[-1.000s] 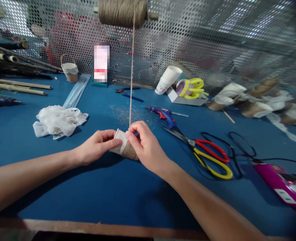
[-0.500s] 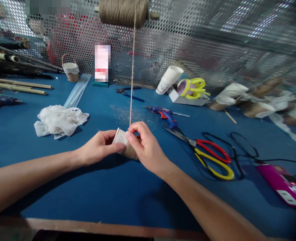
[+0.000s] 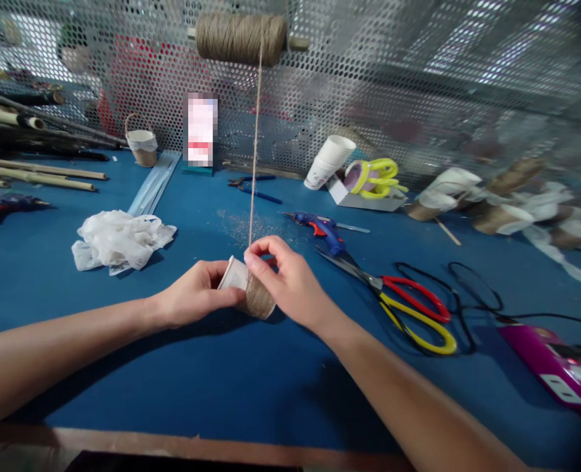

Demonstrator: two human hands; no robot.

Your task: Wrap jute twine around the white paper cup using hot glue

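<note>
A small white paper cup, partly wrapped in brown twine, lies on its side over the blue table. My left hand grips its white rim end. My right hand pinches the twine strand against the cup's top. The strand runs straight up to a spool of twine mounted on the perforated metal screen.
Red and yellow scissors and a blue glue gun lie to the right. A crumpled white plastic sheet lies to the left. Stacked cups, wrapped cups, sticks, a magenta device with black cables surround.
The cup has turned slightly in my hands and more twine-covered side shows. My right fingers shifted a little toward the cup's top.
</note>
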